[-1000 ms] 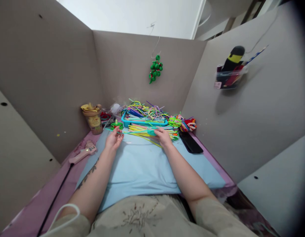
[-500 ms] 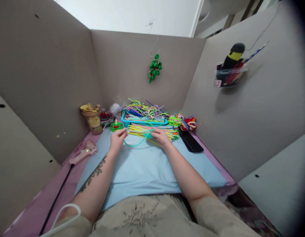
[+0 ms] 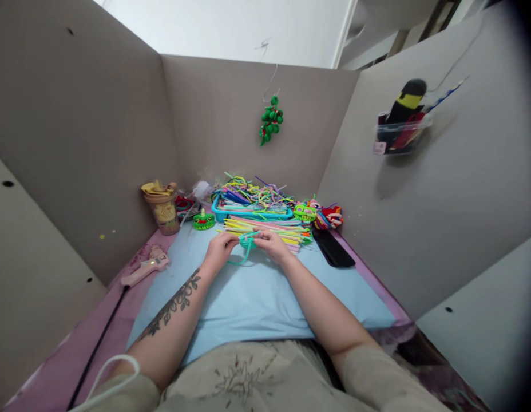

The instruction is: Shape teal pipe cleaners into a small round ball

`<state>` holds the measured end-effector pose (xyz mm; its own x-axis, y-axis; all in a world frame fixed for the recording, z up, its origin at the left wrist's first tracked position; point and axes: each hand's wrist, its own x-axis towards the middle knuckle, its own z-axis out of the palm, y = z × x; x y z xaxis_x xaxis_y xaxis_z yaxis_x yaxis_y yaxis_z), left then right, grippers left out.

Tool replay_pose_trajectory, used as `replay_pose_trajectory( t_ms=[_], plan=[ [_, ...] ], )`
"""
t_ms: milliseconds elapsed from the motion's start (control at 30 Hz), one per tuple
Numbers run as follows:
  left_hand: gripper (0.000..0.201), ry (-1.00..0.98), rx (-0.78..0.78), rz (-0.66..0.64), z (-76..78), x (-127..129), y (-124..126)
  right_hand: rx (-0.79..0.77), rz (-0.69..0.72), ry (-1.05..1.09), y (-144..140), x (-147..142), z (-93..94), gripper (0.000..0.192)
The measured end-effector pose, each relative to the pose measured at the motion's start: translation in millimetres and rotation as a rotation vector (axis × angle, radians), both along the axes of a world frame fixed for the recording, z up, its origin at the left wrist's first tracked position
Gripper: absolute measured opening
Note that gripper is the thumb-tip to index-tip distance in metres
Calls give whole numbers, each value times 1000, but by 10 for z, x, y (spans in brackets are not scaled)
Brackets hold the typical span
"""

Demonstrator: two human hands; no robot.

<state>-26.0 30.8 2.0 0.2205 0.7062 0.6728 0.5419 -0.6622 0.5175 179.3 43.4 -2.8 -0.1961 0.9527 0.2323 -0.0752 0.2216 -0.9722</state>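
Note:
A small teal piece (image 3: 247, 241) of bent pipe cleaner sits between my two hands, over the front of the pipe cleaner bundle. My right hand (image 3: 272, 246) pinches it from the right. My left hand (image 3: 221, 250) is closed at its left side, with fingertips on the teal pipe cleaner. A loose teal strand loops down below the piece, above the blue cloth (image 3: 252, 303). Just behind my hands lies a bundle of yellow and pink pipe cleaners (image 3: 269, 226). The fingers partly cover the piece, so its exact shape is hard to make out.
Behind the bundle, a blue tray (image 3: 220, 215) is heaped with pipe cleaners. Green figures (image 3: 203, 220) stand nearby. A black phone-like slab (image 3: 333, 248) lies right, a pink glue gun (image 3: 145, 270) and a cup (image 3: 161, 213) left. Grey panels (image 3: 231, 114) enclose three sides.
My left hand has moved right and slightly down to the teal piece, bringing the strand's end along. The strand's wide loop has become smaller. My right hand has shifted slightly left.

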Motion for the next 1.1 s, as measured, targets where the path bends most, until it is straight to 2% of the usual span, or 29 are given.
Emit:
replay_pose_trajectory(
  t_ms=[200, 333, 467, 700, 933, 1100],
  plan=[
    [6, 108, 55, 78, 31, 37, -65, -31, 98, -8, -51, -77, 4, 27],
    [4, 144, 126, 58, 46, 45, -89, -76, 163, 39, -74, -131, -5, 31],
    [7, 104, 171, 25, 33, 55, -89, -89, 140, 96, -94, -163, 4, 24],
    [10, 53, 140, 6, -1, 62, -64, -114, 69, 136, -69, -187, -43, 20],
    [8, 0, 237, -39, 34, 85, -92, -184, 149, 221, -85, -174, -20, 25],
    [5, -7, 309, -13, 92, 123, -140, -216, 231, 244, -107, -197, -18, 29]
  ],
)
